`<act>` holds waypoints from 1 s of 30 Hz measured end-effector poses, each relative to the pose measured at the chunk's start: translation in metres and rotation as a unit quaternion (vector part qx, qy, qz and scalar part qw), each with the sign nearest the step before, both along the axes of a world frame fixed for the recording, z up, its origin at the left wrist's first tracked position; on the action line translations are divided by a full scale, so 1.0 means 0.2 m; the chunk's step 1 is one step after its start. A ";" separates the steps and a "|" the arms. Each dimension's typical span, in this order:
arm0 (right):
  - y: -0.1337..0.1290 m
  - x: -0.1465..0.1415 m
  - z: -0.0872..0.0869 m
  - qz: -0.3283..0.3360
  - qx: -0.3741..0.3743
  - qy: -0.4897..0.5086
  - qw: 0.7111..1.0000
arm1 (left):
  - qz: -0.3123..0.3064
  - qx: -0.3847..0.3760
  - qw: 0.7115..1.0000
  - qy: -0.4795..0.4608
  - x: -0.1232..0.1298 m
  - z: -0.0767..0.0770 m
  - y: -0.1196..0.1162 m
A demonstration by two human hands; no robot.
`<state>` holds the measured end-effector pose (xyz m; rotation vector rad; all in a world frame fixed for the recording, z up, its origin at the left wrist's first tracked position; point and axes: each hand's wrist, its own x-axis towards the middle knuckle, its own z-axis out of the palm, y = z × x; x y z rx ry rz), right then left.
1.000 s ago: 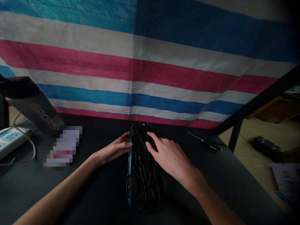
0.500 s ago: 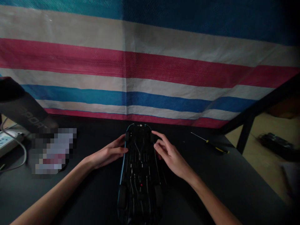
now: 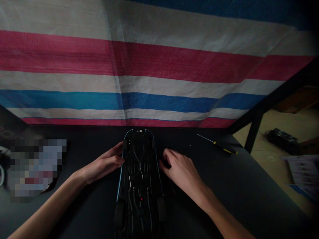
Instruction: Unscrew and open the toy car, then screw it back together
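Observation:
A toy car [image 3: 141, 172] lies upside down on the dark table, its black underside and wheels facing up and its blue body edge showing along the sides. My left hand [image 3: 103, 166] grips the car's left flank, the thumb on the edge near the far wheel. To the right of the car, my right hand [image 3: 180, 167] is low over the table, its fingers curled and pointing down. Whatever those fingertips hold, if anything, is hidden. Beyond it lies a screwdriver [image 3: 223, 147] with a black and yellow handle. A thin dark rod [image 3: 172, 187] shows faintly beside my right wrist.
The dark table [image 3: 251, 189] ends at a slanted right edge, with a black frame bar [image 3: 253, 131] there. A striped plastic sheet [image 3: 159, 66] hangs behind. A blurred-out flat item [image 3: 41, 169] lies at left. Dark gear [image 3: 281, 139] is on the floor.
My right hand has come off the car's far right side and moved down beside it, fingers now curled. My left hand stays on the car. The view has shifted slightly right.

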<state>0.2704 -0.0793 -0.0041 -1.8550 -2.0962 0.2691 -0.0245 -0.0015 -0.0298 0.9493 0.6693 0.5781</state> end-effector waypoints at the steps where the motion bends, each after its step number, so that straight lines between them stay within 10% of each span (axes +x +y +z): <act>1: 0.00 0.01 0.00 -0.010 -0.001 0.004 1.000 | 0.005 0.000 1.000 0.009 -0.01 0.00 0.00; 8: 0.00 0.16 0.07 0.060 -0.097 0.228 0.967 | 0.009 0.000 1.000 0.027 -0.04 0.00 0.02; 16: -0.04 0.09 0.11 0.146 -0.175 0.144 0.963 | 0.002 0.001 1.000 0.012 -0.04 -0.02 0.03; 30: -0.03 0.05 0.07 0.150 -0.097 0.070 0.981 | -0.016 -0.008 0.999 -0.035 -0.04 -0.03 0.02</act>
